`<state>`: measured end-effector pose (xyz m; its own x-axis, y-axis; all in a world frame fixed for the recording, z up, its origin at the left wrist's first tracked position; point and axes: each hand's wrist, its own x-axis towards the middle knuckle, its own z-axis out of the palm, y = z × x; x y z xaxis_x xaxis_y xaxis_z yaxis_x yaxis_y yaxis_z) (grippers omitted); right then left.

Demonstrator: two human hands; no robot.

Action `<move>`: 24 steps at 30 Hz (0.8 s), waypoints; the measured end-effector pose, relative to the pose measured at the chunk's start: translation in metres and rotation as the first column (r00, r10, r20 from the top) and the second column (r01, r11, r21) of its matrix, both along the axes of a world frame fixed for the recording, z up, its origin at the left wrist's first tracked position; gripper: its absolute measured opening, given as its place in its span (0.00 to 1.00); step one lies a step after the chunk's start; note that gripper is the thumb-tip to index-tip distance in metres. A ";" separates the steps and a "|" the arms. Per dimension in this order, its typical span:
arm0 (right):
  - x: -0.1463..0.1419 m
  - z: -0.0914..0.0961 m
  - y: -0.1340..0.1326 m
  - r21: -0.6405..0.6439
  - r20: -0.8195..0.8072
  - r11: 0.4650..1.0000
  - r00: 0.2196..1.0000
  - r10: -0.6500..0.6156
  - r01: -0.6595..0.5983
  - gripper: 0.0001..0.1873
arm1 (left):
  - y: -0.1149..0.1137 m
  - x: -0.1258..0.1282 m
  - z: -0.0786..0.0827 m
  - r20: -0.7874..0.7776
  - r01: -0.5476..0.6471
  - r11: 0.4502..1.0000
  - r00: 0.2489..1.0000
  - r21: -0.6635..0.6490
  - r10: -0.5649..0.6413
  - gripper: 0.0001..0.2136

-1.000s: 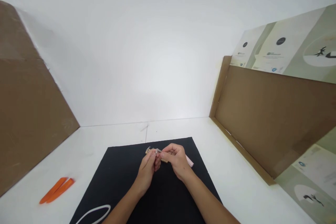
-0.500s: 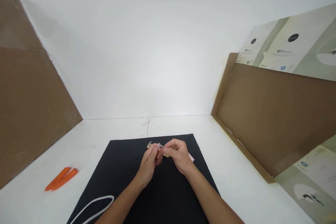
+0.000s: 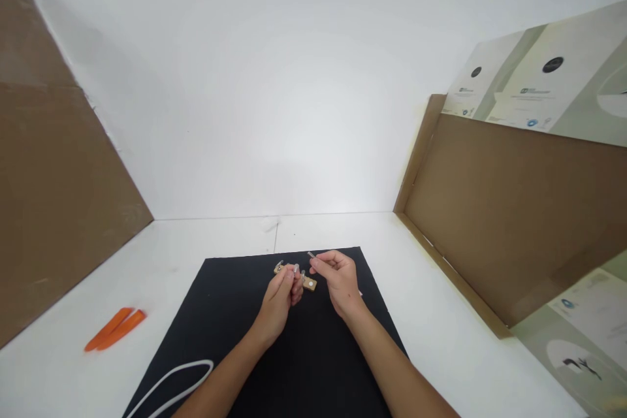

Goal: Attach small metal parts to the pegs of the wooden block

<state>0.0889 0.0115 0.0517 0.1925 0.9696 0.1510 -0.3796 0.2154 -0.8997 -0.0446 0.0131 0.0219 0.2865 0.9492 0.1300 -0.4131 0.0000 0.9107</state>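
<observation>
Over the far part of a black mat [image 3: 294,366], my left hand [image 3: 280,299] pinches a small tan piece with metal fittings [image 3: 307,283] between its closed fingers. My right hand [image 3: 337,281] has drawn a little apart from it, to the right. Thumb and forefinger of that hand are pressed together on a thin metal pin [image 3: 311,255] that pokes out up and to the left. A pale pink object [image 3: 360,293] peeks out from behind my right hand on the mat.
Two orange plastic pry tools [image 3: 115,329] lie on the white table at the left. A white cord loop [image 3: 171,384] rests on the mat's near left corner. Cardboard panels [image 3: 514,209] stand at both sides, and a white wall rises behind.
My right hand has pulled away from the left, up and to the right, with the thin pin in its fingers. The tan piece stays in the left hand.
</observation>
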 end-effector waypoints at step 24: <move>0.001 -0.003 0.000 0.006 0.014 0.996 0.996 0.088 -0.088 0.11 | 0.003 0.001 -0.006 0.025 0.013 1.000 1.000 0.010 -0.013 0.18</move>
